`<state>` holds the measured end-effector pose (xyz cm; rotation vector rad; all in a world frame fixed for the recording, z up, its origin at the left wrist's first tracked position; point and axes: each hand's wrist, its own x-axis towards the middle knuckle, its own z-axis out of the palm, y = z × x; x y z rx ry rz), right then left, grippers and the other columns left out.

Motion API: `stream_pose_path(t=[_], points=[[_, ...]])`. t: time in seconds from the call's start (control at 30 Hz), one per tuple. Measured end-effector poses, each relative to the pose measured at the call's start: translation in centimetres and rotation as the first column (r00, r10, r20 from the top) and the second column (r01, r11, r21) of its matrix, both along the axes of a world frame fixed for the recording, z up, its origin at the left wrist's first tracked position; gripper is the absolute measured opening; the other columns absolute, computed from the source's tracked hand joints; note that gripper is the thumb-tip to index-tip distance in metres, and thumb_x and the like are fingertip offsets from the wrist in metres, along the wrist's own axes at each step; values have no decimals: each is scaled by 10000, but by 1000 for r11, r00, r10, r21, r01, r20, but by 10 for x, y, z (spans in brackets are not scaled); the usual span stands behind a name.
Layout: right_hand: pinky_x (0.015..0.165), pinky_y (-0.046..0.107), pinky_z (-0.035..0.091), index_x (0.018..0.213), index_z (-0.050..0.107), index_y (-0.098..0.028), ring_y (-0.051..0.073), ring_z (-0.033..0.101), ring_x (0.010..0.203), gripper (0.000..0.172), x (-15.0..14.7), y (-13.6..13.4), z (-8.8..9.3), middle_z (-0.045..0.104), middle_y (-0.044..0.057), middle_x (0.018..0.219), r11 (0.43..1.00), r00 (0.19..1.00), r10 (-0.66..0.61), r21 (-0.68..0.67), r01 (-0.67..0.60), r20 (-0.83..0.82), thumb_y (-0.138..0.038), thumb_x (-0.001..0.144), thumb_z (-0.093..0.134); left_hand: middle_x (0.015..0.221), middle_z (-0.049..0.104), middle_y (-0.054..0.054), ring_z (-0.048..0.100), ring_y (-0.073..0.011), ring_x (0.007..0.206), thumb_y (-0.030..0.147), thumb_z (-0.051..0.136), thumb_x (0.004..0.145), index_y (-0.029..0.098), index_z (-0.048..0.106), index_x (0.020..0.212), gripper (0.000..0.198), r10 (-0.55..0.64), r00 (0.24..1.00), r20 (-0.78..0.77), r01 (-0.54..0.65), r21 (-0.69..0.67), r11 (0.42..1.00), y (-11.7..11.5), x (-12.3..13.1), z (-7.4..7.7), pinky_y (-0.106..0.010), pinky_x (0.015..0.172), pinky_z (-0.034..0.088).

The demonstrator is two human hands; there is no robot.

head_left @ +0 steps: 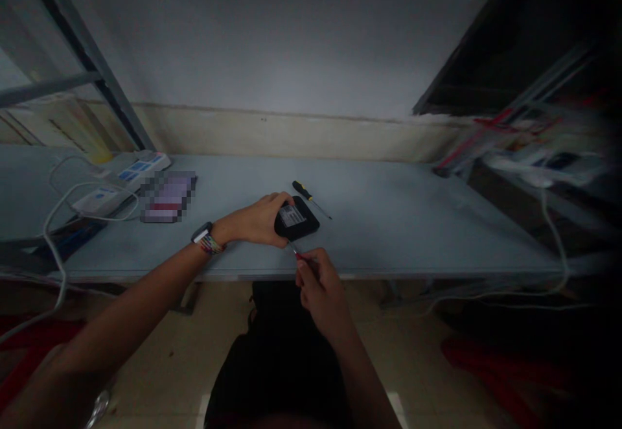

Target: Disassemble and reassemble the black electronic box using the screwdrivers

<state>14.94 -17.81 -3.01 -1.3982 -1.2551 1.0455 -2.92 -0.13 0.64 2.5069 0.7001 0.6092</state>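
Note:
A small black box-shaped device (307, 220) with rounded corners and a pale printed label rests on the table, label up. My left hand (265, 220) is closed around its left side. In my right hand (318, 283) is a screwdriver with a red handle (299, 257), held in a pinch grip. Its metal shaft points up and left to the device's near edge, close to my left fingertips; whether the tip touches the device I cannot tell. Just behind the device lies a second screwdriver (302, 190), black and yellow, its shaft pointing right.
The light blue table (389, 221) runs along a wall. To the left are a pixelated phone-like object (170, 197), a white power strip (143, 166) and a looping white cable (61, 264). A metal frame post stands at left; another cable (558, 234) hangs at right.

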Motion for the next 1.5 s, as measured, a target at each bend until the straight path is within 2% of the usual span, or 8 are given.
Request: stream_pose_path(t=[0.1, 0.17, 0.8, 1.03, 1.17, 1.3, 1.4, 1.5], points=[[414, 207, 300, 1049, 522, -254, 73, 370, 439, 272, 1, -1, 0, 569, -91, 719, 992, 977, -16, -125, -11, -211, -517, 1051, 592, 1280, 687, -129, 672, -332, 1193, 352, 876, 708, 228, 532, 1333, 724, -6, 1000, -10, 6, -16, 1000, -3, 0, 2, -520, 1050, 580], [382, 193, 276, 1049, 527, -254, 63, 343, 411, 300, 2, -2, 2, 573, -99, 690, 989, 964, -20, -147, -19, -264, -538, 1029, 619, 1289, 681, -130, 670, -331, 1196, 344, 876, 709, 231, 526, 1333, 725, -6, 1000, -20, 5, -28, 1000, -5, 1, 3, -515, 1046, 579], [348, 165, 296, 984, 518, -250, 56, 263, 418, 379, 10, -10, 10, 604, -75, 601, 971, 900, -86, -238, -20, -427, -606, 980, 649, 1328, 677, -144, 675, -340, 1228, 335, 845, 681, 235, 547, 1326, 717, 2, 1000, 28, -1, -56, 998, -8, 0, -2, -552, 1106, 572], [346, 167, 285, 965, 536, -242, 36, 236, 411, 469, 11, -7, 11, 579, -88, 597, 966, 864, -121, -258, -10, -489, -657, 892, 741, 1373, 646, -143, 639, -360, 1289, 342, 850, 655, 237, 539, 1335, 756, -4, 1000, 18, 6, -122, 993, -7, -1, -2, -576, 1162, 521], [342, 183, 306, 963, 521, -250, 52, 283, 408, 424, 9, -5, 6, 553, -94, 610, 973, 907, -130, -228, 39, -401, -640, 921, 680, 1377, 636, -144, 618, -372, 1311, 331, 840, 648, 235, 542, 1334, 754, -8, 1000, 12, 9, -127, 992, -7, 0, -1, -597, 1181, 500], [356, 229, 326, 1012, 519, -255, 89, 375, 393, 336, 8, -5, 3, 550, -83, 655, 982, 982, -110, -171, 83, -152, -591, 1012, 537, 1392, 626, -151, 615, -371, 1307, 338, 834, 664, 233, 531, 1359, 765, -12, 1000, 7, 13, -131, 991, -8, 0, -2, -595, 1175, 505], [463, 275, 376, 1036, 527, -251, 132, 498, 461, 264, 6, -7, 3, 589, -47, 683, 990, 991, -109, -77, 115, 80, -503, 1068, 451, 1402, 623, -149, 612, -372, 1313, 342, 828, 667, 235, 531, 1374, 774, -11, 1000, 8, 12, -125, 992, -7, -1, -4, -593, 1170, 509], [626, 329, 440, 1037, 540, -243, 184, 611, 610, 211, 3, -10, 6, 625, -4, 710, 991, 953, -137, 35, 132, 271, -418, 1082, 433, 1402, 625, -145, 610, -372, 1312, 342, 826, 664, 232, 542, 1372, 770, -17, 1000, 14, 19, -119, 993, -7, -1, -5, -592, 1170, 510]])
